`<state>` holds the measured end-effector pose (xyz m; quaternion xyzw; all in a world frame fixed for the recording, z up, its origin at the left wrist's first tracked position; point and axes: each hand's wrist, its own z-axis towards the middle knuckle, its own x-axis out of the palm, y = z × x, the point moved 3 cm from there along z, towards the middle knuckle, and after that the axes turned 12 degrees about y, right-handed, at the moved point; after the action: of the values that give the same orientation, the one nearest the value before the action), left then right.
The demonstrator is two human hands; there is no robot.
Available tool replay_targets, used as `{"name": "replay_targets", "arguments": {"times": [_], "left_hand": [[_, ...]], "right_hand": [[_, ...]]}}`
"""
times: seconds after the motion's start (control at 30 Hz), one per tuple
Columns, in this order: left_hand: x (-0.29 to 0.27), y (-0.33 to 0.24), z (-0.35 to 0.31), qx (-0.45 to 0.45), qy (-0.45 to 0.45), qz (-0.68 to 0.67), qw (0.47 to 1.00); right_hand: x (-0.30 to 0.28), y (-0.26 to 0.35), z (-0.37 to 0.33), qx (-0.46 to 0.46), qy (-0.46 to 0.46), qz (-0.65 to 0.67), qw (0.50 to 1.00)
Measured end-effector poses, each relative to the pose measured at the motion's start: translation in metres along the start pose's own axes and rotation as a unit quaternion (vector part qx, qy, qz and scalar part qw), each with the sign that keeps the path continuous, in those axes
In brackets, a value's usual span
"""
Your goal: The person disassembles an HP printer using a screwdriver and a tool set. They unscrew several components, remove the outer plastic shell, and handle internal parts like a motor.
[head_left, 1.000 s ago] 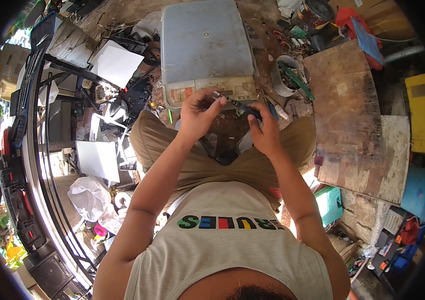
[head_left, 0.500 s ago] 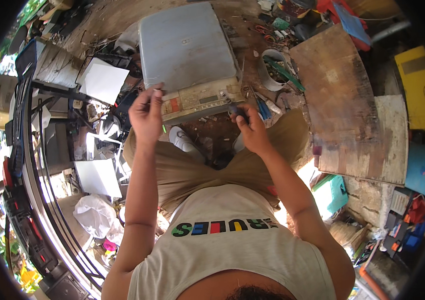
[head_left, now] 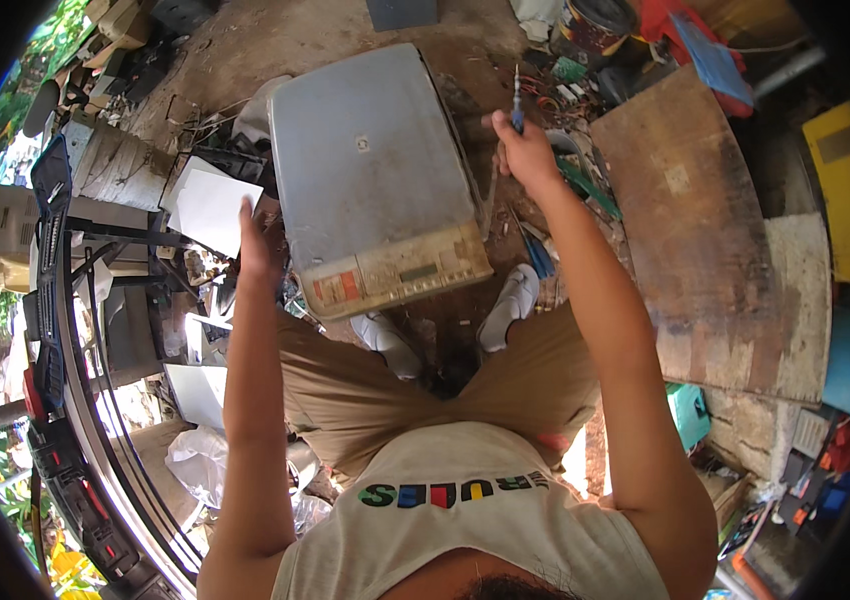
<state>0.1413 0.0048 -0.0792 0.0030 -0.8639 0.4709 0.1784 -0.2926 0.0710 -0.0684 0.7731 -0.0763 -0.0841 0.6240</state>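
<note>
A dusty grey printer (head_left: 365, 150) with a yellowed control panel (head_left: 410, 272) sits on the ground in front of my feet. My left hand (head_left: 254, 245) is beside the printer's left side, seen edge-on with its fingers stretched out and nothing visible in it. Whether it touches the printer I cannot tell. My right hand (head_left: 528, 155) is raised past the printer's right edge, closed around a screwdriver (head_left: 517, 112) with a blue handle. The screwdriver's metal shaft points away from me.
White flat pieces (head_left: 213, 208) and tangled scrap lie left of the printer. A worn wooden board (head_left: 690, 220) is at the right, near a yellow panel (head_left: 845, 185). Beyond my right hand is a dark bucket (head_left: 595, 25). A black metal frame (head_left: 50, 250) runs along the left.
My right hand has moved from the control panel up and away, with the screwdriver. My left hand has left the panel's upper left corner for the printer's left side, its fingers straightening. The view has shifted.
</note>
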Motion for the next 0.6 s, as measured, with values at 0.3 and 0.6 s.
{"name": "replay_targets", "arguments": {"times": [0.3, 0.6], "left_hand": [[0.113, 0.158, -0.132, -0.019, -0.047, -0.380, 0.923], [0.079, 0.202, -0.088, 0.154, -0.167, -0.416, 0.880]], "right_hand": [[0.037, 0.032, 0.267, -0.067, 0.247, -0.035, 0.966], [0.050, -0.011, 0.273, 0.134, 0.242, 0.145, 0.950]]}}
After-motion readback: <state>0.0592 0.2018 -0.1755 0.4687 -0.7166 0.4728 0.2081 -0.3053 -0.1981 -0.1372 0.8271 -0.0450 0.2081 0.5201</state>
